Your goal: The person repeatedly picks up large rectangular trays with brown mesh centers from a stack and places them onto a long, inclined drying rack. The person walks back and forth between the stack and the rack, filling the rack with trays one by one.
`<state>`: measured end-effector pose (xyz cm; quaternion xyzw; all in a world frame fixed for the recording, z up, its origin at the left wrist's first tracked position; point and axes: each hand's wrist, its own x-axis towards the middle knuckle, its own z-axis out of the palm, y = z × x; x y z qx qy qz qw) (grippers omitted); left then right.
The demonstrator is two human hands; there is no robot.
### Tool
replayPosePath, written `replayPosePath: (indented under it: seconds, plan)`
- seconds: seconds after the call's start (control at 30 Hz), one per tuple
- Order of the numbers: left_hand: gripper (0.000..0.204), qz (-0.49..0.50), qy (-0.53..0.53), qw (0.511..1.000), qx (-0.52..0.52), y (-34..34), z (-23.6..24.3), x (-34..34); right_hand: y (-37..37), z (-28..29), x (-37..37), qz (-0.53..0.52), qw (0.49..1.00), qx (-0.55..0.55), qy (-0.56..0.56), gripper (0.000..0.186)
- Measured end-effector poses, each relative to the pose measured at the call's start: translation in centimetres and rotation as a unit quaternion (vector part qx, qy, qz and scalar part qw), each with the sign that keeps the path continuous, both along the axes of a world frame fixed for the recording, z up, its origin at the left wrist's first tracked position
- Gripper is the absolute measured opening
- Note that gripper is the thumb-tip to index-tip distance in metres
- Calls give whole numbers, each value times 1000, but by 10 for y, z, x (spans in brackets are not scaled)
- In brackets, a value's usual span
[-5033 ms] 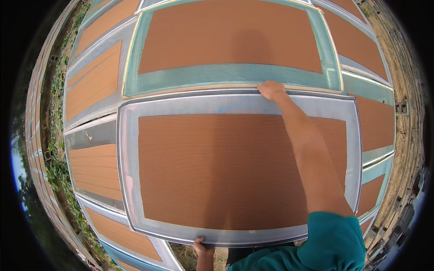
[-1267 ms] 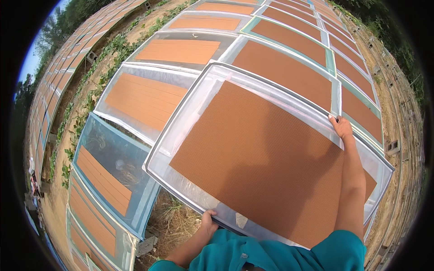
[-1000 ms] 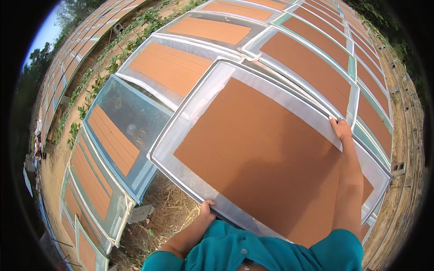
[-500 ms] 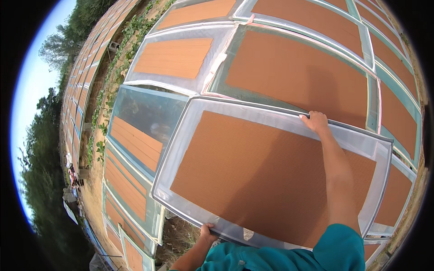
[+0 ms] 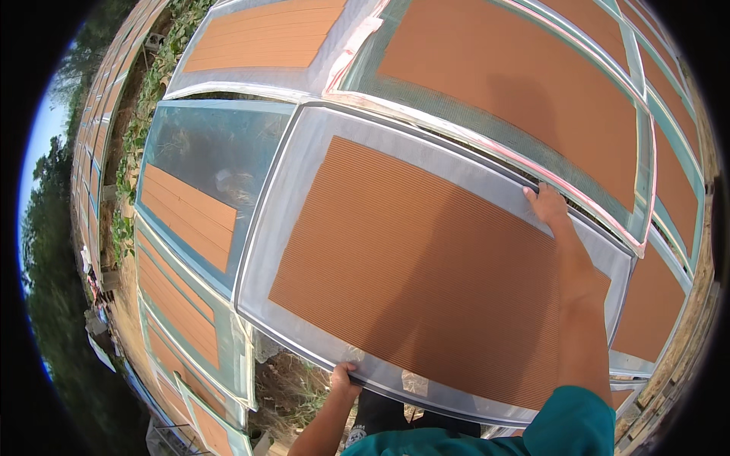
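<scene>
I hold a large rectangular mesh drying screen [image 5: 268, 228] with a dark-edged frame by two opposite sides. A brown layer of fine parallel strands [image 5: 365, 251] lies across its mesh, like thin sticks set side by side. My left hand [image 5: 344, 378] is closed on the near edge, left of the middle. At the far edge, toward the right, my right hand [image 5: 547, 204] grips the frame, its forearm crossing over the brown layer. The far edge lies close along a neighbouring screen [image 5: 644, 190] with a pale pink-white rim.
Left of my screen sits a bluish screen [image 5: 205, 137] with a smaller brown sheet. More loaded screens [image 5: 262, 34] spread out beyond and to the right. Dry grass [image 5: 293, 387] shows below the near left corner. Green plants [image 5: 133, 152] line the gap toward another row of screens.
The far edge of my screen has come down level beside the neighbouring screen, uncovering more of that one's rim. Both hands keep their hold. The view has shifted too.
</scene>
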<state>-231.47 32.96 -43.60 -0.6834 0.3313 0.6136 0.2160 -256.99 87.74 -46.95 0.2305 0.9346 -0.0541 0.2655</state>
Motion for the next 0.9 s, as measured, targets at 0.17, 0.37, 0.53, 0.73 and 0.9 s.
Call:
replayPosePath:
  seconds: [0.17,0.37,0.53,0.73,0.9]
  plan:
    - [10,24,-3,1000,-2,-17,-64,19,-18,2,-5,-3,995,92,-34,58]
    - [23,24,11,999,36,-20,-92,24,-49,18,65,106,983,145,41,36]
    - [26,-114,6,993,10,-23,-49,13,-105,46,214,24,1000,-8,-16,40]
    - [45,-277,20,957,-86,-89,-7,34,-173,110,412,73,963,-132,-223,34]
    - [42,-330,77,912,-231,-155,22,91,-129,113,470,210,923,-265,-185,20]
